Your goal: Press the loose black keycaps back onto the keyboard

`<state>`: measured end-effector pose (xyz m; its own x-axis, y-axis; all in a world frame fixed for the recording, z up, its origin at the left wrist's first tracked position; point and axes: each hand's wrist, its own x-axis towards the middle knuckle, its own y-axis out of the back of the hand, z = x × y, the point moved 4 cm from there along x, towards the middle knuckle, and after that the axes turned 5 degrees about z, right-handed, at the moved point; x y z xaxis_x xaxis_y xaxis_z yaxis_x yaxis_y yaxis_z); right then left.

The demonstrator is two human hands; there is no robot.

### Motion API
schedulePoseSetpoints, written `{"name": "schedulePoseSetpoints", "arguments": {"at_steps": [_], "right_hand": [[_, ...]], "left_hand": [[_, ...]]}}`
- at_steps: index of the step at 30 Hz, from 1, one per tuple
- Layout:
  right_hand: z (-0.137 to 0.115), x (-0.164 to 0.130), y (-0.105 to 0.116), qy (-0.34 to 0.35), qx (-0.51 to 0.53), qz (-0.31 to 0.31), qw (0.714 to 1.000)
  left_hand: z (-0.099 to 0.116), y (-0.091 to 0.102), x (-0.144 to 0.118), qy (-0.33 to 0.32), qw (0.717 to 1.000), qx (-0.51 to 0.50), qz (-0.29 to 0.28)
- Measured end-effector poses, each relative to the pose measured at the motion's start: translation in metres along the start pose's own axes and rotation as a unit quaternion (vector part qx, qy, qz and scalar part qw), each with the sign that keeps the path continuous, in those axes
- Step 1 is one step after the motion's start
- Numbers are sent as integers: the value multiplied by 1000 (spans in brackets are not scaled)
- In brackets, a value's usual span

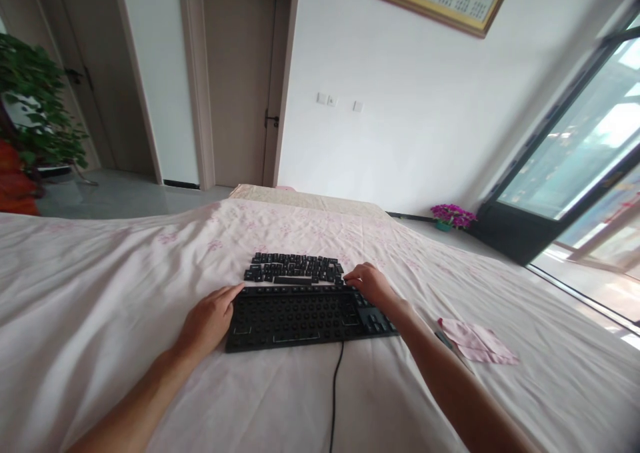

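Observation:
A black keyboard (295,316) lies on the bedsheet with most of its keycaps off, showing bare key posts; some keys remain at its right end. Just beyond it, loose black keycaps (295,266) are laid out in rows, with a long space bar (293,281) at the front. My left hand (213,313) grips the keyboard's left edge, fingers reaching its far corner. Over the keyboard's far right part, my right hand (369,283) has its fingers pinched on a keycap at the right end of the rows; the fingertips partly hide it.
A black cable (336,393) runs from the keyboard toward me. To the right, a pink cloth (477,341) lies on the rumpled sheet (125,273), with a thin dark object (444,340) beside it, partly behind my forearm. Purple flowers (453,214) stand on the floor beyond.

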<state>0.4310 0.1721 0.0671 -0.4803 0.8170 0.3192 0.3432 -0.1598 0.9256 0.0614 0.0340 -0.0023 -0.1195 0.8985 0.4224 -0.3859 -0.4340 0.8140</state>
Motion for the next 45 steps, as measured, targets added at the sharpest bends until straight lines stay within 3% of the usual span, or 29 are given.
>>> {"name": "schedulePoseSetpoints", "arguments": {"at_steps": [26, 34, 45], "right_hand": [[-41, -27, 5, 57, -136, -21, 989], [-56, -46, 5, 41, -175, 31, 983], [-43, -62, -2, 0, -139, 3, 990]], "left_hand": [[1, 1, -1, 2, 1000, 0, -3], [2, 2, -1, -5, 1000, 11, 1], [3, 2, -2, -16, 1000, 11, 11]]}}
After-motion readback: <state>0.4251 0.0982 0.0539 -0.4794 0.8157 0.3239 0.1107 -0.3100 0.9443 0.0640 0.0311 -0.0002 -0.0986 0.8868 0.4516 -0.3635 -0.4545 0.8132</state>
